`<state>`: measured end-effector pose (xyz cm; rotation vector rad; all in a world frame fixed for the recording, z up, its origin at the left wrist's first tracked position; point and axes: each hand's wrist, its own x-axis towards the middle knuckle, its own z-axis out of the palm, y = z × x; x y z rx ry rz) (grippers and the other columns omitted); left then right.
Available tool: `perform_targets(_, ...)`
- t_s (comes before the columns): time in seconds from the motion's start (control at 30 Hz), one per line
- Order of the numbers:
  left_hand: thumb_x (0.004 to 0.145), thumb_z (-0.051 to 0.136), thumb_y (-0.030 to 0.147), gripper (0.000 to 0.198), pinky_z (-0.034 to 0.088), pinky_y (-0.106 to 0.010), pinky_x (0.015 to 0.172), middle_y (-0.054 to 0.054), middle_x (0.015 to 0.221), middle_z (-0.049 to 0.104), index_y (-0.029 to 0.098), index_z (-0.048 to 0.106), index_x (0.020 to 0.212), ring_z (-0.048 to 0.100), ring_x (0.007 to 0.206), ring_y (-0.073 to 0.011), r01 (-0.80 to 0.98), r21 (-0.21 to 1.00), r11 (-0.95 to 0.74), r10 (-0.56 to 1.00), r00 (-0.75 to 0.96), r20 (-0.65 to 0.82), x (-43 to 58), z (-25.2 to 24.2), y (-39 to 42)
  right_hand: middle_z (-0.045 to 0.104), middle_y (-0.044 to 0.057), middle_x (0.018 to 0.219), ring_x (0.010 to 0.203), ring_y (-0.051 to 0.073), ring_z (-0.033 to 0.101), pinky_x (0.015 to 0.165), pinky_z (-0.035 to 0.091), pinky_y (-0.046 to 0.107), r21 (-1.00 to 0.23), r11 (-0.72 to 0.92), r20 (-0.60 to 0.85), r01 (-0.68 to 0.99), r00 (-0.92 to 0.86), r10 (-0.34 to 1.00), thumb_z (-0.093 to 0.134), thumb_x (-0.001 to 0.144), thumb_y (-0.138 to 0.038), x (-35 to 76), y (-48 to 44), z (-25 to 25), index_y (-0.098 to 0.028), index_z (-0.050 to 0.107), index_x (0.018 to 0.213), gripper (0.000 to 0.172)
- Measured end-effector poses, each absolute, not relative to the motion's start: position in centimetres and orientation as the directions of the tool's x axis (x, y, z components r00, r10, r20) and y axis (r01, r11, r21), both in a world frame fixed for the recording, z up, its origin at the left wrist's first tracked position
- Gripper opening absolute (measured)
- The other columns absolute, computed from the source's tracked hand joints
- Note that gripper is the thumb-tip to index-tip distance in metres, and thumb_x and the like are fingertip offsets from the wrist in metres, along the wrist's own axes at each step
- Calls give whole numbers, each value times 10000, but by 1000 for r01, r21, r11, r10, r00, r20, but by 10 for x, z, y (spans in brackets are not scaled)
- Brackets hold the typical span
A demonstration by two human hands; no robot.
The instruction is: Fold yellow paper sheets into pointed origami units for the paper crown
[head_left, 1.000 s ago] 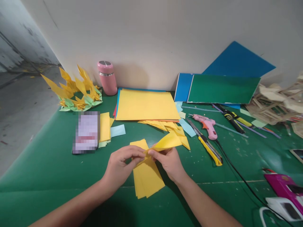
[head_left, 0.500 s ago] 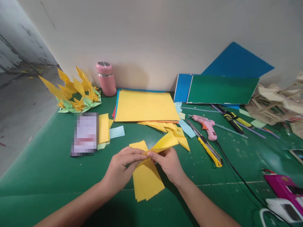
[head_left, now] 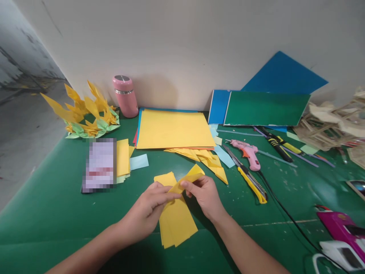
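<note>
Both hands pinch one small folded yellow paper piece (head_left: 188, 177) just above the green table (head_left: 57, 205). My left hand (head_left: 149, 207) grips its near left end with closed fingers. My right hand (head_left: 203, 194) pinches its right part between thumb and fingers. Under the hands lies a small stack of yellow paper strips (head_left: 175, 222), partly covered by my left hand. Folded yellow triangles (head_left: 212, 161) lie just beyond the hands.
Yellow sheets on a coloured stack (head_left: 173, 129) lie behind, with a pink flask (head_left: 124, 96) and folded paper flowers (head_left: 85, 114) at back left. A yellow utility knife (head_left: 251, 180), pink glue gun (head_left: 248, 152) with black cord, and green and blue boards (head_left: 265, 108) are right.
The yellow piece, raised and spread toward the upper right before, is now folded lower and narrower between my fingers. Both hands stayed in nearly the same place.
</note>
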<state>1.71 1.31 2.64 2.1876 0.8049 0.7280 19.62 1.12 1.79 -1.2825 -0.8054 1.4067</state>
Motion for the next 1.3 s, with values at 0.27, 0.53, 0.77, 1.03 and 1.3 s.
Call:
perform_targets(0.27,881,392,100,371,493,-269,727,-48,935,705,253,659,1087,601,818,-169,333,802,-496,733,656,180,15,27,13,484,-53,412,406,66,364,417,361,214,-941,-239,-255,-238,35,966,828,479,-429,195,11,21,-179,591,477,344)
perform_targets(0.53,895,379,101,400,486,-289,858,-55,1122,681,258,614,1177,602,984,-172,323,817,-477,709,690,142,12,29,14,508,-51,435,417,62,374,430,353,210,-929,-267,-285,-255,35,958,838,473,-379,195,10,18,-172,614,497,306)
perform_targets(0.77,912,375,136,383,487,-275,890,-35,1093,695,263,640,1158,606,992,-158,348,852,-392,711,702,40,9,38,18,457,-61,436,412,52,371,398,298,195,-905,-181,-259,-385,162,952,842,484,-484,210,20,13,-180,497,460,460)
perform_targets(1.03,895,436,171,357,506,-297,907,-42,1156,683,272,657,1156,612,1080,-190,309,926,-216,762,646,-38,4,41,21,565,-29,534,435,64,437,406,346,193,-900,-117,-221,-419,211,952,815,514,-565,221,21,15,-183,579,587,455)
perform_targets(1.3,847,443,119,398,494,-301,906,-36,1116,698,282,679,1122,620,1031,-191,299,907,-296,737,676,17,8,42,17,549,-34,449,425,81,447,454,386,223,-948,-247,-233,-203,-88,968,784,559,-546,200,11,18,-180,553,509,436)
